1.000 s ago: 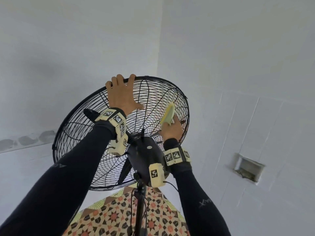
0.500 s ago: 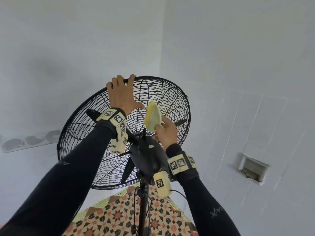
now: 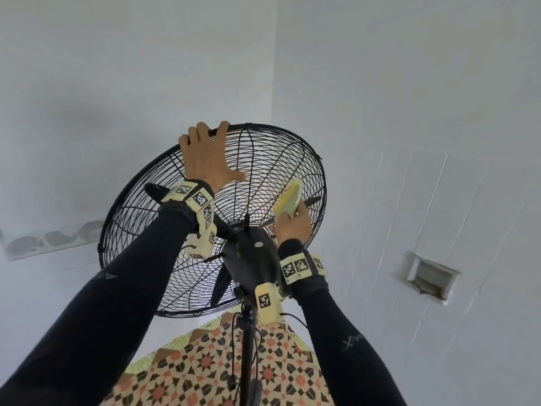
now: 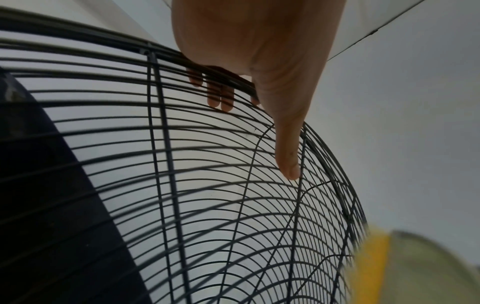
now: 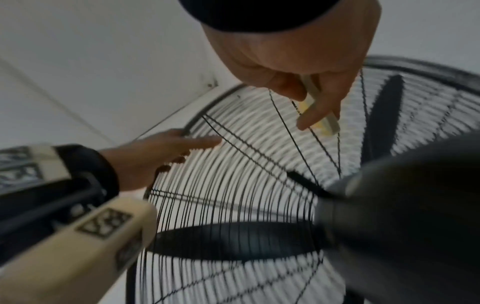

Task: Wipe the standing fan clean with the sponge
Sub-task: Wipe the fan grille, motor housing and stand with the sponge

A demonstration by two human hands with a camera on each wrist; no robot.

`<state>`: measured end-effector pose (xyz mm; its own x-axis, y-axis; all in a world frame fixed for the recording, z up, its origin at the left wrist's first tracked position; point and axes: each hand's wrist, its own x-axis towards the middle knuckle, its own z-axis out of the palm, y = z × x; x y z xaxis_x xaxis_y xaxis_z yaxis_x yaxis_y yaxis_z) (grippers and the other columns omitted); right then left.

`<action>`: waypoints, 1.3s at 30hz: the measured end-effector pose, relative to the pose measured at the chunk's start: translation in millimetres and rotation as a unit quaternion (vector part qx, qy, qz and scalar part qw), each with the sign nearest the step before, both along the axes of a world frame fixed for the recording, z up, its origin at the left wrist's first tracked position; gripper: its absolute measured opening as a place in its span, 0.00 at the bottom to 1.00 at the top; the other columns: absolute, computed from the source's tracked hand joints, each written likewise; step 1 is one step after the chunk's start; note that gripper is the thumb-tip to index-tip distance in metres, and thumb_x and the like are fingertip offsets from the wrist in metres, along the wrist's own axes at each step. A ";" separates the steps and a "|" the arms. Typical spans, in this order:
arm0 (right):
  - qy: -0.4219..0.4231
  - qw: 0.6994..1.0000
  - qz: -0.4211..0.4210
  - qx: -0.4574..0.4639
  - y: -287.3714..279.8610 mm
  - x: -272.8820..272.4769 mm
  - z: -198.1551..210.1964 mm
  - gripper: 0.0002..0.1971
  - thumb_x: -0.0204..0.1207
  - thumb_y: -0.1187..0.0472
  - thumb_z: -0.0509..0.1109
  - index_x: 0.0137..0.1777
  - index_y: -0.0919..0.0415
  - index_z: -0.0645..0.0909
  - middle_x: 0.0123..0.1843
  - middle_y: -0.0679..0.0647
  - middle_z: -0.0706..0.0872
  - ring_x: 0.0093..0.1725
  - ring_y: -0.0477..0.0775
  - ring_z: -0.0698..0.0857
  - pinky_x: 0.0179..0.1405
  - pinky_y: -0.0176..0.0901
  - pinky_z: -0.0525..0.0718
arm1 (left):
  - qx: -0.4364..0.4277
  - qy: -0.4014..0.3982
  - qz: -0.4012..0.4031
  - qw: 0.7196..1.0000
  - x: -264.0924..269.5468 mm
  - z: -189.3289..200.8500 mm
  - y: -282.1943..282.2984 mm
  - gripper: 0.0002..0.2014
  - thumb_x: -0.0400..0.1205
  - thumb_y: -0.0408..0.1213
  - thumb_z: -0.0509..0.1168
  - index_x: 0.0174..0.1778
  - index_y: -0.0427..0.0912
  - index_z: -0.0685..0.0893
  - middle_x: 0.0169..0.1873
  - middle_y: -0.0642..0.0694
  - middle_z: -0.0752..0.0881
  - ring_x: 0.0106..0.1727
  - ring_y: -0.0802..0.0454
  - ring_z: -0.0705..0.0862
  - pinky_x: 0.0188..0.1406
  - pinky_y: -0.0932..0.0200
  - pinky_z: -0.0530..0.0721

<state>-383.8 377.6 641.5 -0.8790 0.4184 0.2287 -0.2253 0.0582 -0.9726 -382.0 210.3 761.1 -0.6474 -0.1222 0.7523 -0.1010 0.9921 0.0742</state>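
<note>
The black standing fan's wire cage (image 3: 257,159) is seen from behind, with its dark motor housing (image 3: 251,259) at the centre. My left hand (image 3: 205,153) grips the cage's top rim; in the left wrist view its fingers (image 4: 221,98) curl over the rim and the thumb (image 4: 287,156) lies along the wires. My right hand (image 3: 292,222) holds the yellow-green sponge (image 3: 288,197) against the rear cage wires, right of the motor. The right wrist view shows the sponge (image 5: 322,115) pinched between thumb and fingers, with a dark blade (image 5: 233,240) behind the wires.
The fan's pole (image 3: 247,347) and a hanging cable run down over a patterned surface (image 3: 205,373). White walls meet in a corner close behind the fan. The tiled right wall has a small recess (image 3: 430,279).
My right hand swept the sponge left toward the cage centre, then back out to the right side. The left hand stayed on the top rim.
</note>
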 end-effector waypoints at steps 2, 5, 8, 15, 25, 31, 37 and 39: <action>-0.018 0.997 0.057 -0.047 -13.1 1.8 -6.8 0.22 0.82 0.70 0.67 0.75 0.54 0.79 0.58 0.52 0.83 0.48 0.56 0.88 0.47 0.57 0.93 | 0.001 -0.004 -0.004 1.000 0.9 1.6 4.8 0.58 0.61 0.70 0.81 0.83 0.50 0.64 0.67 0.34 0.74 0.68 0.34 0.72 0.70 0.38 0.68; -0.020 0.984 0.162 -0.076 -21.2 10.0 -17.8 0.25 0.81 0.74 0.65 0.77 0.58 0.78 0.63 0.57 0.83 0.50 0.60 0.89 0.35 0.46 0.92 | 0.008 -0.003 -0.002 1.000 1.2 1.6 -1.4 0.58 0.61 0.70 0.81 0.83 0.50 0.64 0.67 0.33 0.74 0.68 0.34 0.72 0.70 0.38 0.67; -0.001 0.990 0.106 -0.095 -7.9 8.1 -20.9 0.24 0.80 0.75 0.63 0.74 0.57 0.79 0.61 0.56 0.83 0.44 0.55 0.89 0.35 0.47 0.92 | 0.003 0.002 0.001 1.000 0.0 -1.7 -7.8 0.58 0.61 0.72 0.80 0.82 0.50 0.65 0.66 0.34 0.74 0.67 0.34 0.73 0.69 0.38 0.68; -0.007 0.989 0.147 0.018 -29.3 6.5 -23.5 0.25 0.82 0.70 0.70 0.79 0.54 0.77 0.62 0.56 0.87 0.42 0.52 0.91 0.41 0.53 0.94 | 0.010 -0.003 -0.001 1.000 -3.4 0.7 -2.4 0.58 0.61 0.70 0.82 0.83 0.50 0.64 0.68 0.34 0.74 0.69 0.34 0.72 0.71 0.38 0.67; -0.014 0.985 0.156 -0.074 -25.9 10.1 -25.2 0.25 0.84 0.73 0.66 0.79 0.57 0.77 0.68 0.57 0.83 0.46 0.51 0.88 0.37 0.47 0.93 | 0.017 -0.006 -0.006 1.000 -2.6 0.9 -1.9 0.58 0.61 0.68 0.83 0.83 0.51 0.64 0.69 0.34 0.73 0.70 0.34 0.71 0.72 0.38 0.66; -0.047 0.985 0.049 -0.156 0.4 3.1 -21.9 0.28 0.83 0.77 0.63 0.81 0.58 0.73 0.63 0.56 0.79 0.41 0.55 0.86 0.40 0.51 0.93 | 0.012 -0.009 -0.006 1.000 -1.3 0.0 -0.5 0.59 0.61 0.70 0.82 0.84 0.51 0.63 0.70 0.33 0.73 0.71 0.33 0.71 0.72 0.38 0.66; -0.049 0.974 0.151 -0.161 -20.9 6.5 -26.9 0.29 0.81 0.79 0.64 0.81 0.61 0.73 0.70 0.61 0.78 0.44 0.57 0.88 0.32 0.42 0.91 | 0.021 -0.004 -0.002 1.000 -4.9 -0.2 -5.5 0.58 0.61 0.70 0.82 0.84 0.51 0.64 0.69 0.33 0.73 0.70 0.33 0.71 0.72 0.38 0.66; -0.048 0.963 0.124 -0.233 -14.3 5.0 -29.3 0.30 0.81 0.80 0.61 0.81 0.60 0.72 0.72 0.63 0.78 0.46 0.61 0.88 0.33 0.42 0.91 | 0.018 -0.003 -0.001 1.000 -3.9 -1.3 -8.4 0.58 0.61 0.70 0.82 0.84 0.51 0.64 0.69 0.33 0.73 0.70 0.33 0.71 0.72 0.38 0.66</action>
<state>-378.7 363.3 612.3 -0.9730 0.2298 -0.0214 -0.0828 -0.4340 -0.8971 -385.9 201.9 759.8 -0.6515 -0.1472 0.7442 -0.0993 0.9891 0.1088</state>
